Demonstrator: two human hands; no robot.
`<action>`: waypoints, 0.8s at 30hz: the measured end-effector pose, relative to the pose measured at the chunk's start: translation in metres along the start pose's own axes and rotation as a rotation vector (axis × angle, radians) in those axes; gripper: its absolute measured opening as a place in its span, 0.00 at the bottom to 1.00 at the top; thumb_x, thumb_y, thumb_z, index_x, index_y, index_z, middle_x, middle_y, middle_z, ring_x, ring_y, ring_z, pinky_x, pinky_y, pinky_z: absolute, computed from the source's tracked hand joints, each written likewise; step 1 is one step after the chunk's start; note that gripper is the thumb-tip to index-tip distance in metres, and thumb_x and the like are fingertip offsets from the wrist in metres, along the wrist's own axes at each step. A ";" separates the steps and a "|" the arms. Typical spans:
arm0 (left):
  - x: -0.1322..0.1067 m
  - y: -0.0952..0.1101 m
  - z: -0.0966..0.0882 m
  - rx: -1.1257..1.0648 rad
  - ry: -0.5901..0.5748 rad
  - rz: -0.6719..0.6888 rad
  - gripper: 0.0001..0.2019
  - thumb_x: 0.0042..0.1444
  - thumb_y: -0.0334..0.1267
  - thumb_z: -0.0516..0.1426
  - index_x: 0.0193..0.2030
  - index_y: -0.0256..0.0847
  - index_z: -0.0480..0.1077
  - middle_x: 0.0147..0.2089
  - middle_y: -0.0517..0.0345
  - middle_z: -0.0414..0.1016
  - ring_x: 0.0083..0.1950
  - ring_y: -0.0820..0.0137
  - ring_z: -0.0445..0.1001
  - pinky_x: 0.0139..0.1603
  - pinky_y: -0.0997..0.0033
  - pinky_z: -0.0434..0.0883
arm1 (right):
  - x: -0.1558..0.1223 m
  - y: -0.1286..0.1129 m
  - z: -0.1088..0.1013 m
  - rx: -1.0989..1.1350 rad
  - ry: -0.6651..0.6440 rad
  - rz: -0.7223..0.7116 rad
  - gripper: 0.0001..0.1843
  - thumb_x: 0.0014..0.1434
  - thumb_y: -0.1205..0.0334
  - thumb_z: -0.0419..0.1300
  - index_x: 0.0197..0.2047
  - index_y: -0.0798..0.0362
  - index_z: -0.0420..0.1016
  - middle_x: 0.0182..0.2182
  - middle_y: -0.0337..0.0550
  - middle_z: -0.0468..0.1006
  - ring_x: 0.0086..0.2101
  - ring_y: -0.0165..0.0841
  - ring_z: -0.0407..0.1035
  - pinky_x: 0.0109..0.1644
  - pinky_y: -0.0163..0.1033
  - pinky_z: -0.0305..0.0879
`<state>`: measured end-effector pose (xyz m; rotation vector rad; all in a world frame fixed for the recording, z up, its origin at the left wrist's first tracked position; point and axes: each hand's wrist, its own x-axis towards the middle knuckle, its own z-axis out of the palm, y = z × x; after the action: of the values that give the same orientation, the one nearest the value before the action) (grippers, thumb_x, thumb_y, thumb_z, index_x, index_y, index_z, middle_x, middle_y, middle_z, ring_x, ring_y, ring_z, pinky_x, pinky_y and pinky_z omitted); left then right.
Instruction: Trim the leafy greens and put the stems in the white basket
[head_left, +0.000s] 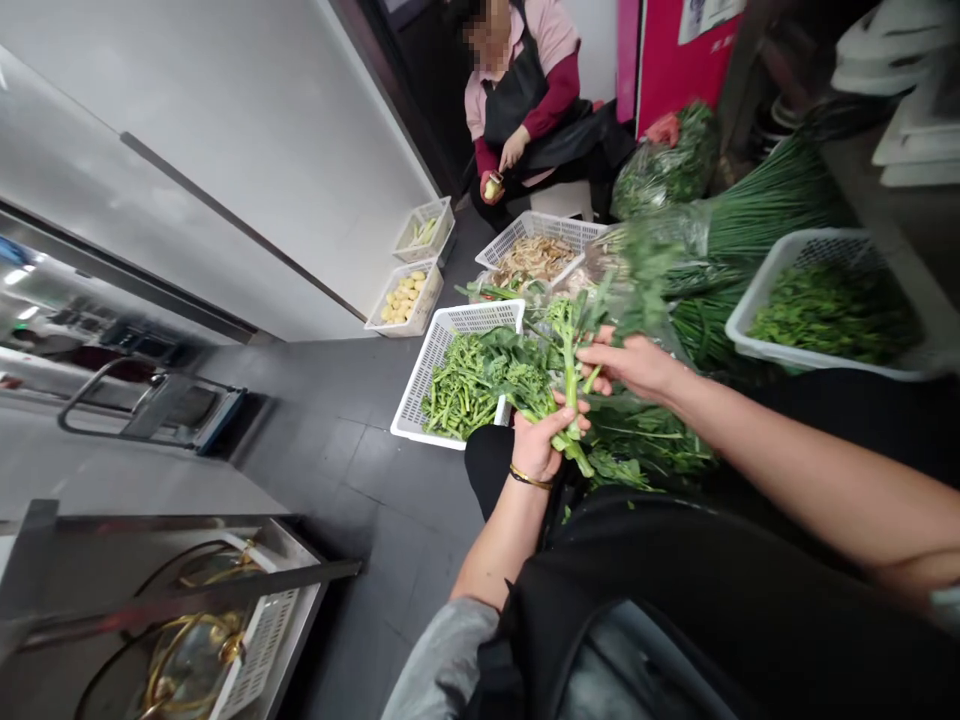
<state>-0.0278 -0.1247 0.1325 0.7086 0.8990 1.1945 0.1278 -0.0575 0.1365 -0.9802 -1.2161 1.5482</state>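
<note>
In the head view, my left hand (536, 440) is wrapped round a few broccolini stalks (569, 350), their florets upward and thick cut ends toward me. My right hand (628, 362) is beside them, its fingers pinched on a thin leaf stem (592, 379) at the stalk. Blurred green leaves (651, 280) rise just above the right hand. Beyond my left hand, a white slotted basket (411, 400) holds many cut broccolini pieces (457, 390). More leafy greens (652, 440) lie below my hands, partly hidden by my arm.
A person (525, 110) sits opposite, peeling a pale vegetable. Near them stand baskets of potatoes (403, 298), pale green pieces (424, 232) and brown sliced food (536, 258). On the right are long green stalks (780, 205) and a tub of greens (832, 315). A trolley (172, 405) stands left.
</note>
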 end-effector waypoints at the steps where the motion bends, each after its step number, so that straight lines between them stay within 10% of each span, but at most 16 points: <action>1: -0.001 -0.002 0.001 0.021 0.004 0.015 0.16 0.39 0.35 0.67 0.33 0.35 0.68 0.31 0.51 0.77 0.25 0.71 0.74 0.27 0.73 0.71 | 0.007 -0.004 -0.001 0.019 -0.008 0.012 0.18 0.47 0.48 0.64 0.25 0.53 0.68 0.16 0.38 0.69 0.14 0.28 0.62 0.14 0.35 0.59; 8: 0.000 -0.027 -0.001 0.146 0.109 0.180 0.15 0.39 0.37 0.67 0.33 0.35 0.69 0.31 0.51 0.78 0.26 0.71 0.75 0.31 0.70 0.71 | 0.008 0.010 0.014 0.296 0.184 0.042 0.21 0.43 0.46 0.67 0.20 0.54 0.66 0.14 0.37 0.68 0.12 0.25 0.60 0.12 0.32 0.57; 13: -0.002 -0.029 -0.005 0.173 0.037 0.188 0.15 0.42 0.40 0.66 0.34 0.35 0.71 0.33 0.51 0.77 0.29 0.69 0.75 0.36 0.65 0.72 | -0.014 0.031 0.024 0.393 0.049 0.224 0.21 0.42 0.49 0.68 0.18 0.56 0.65 0.11 0.34 0.62 0.12 0.23 0.56 0.12 0.30 0.52; 24: 0.003 -0.031 -0.021 -0.167 -0.312 -0.249 0.16 0.38 0.48 0.60 0.23 0.35 0.66 0.17 0.59 0.61 0.14 0.79 0.55 0.16 0.73 0.52 | -0.005 -0.004 -0.003 0.444 -0.271 0.125 0.18 0.43 0.51 0.68 0.30 0.55 0.69 0.16 0.33 0.65 0.15 0.22 0.55 0.17 0.31 0.53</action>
<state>-0.0311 -0.1292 0.0951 0.6074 0.5991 0.8953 0.1328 -0.0607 0.1402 -0.5762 -0.9365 1.9909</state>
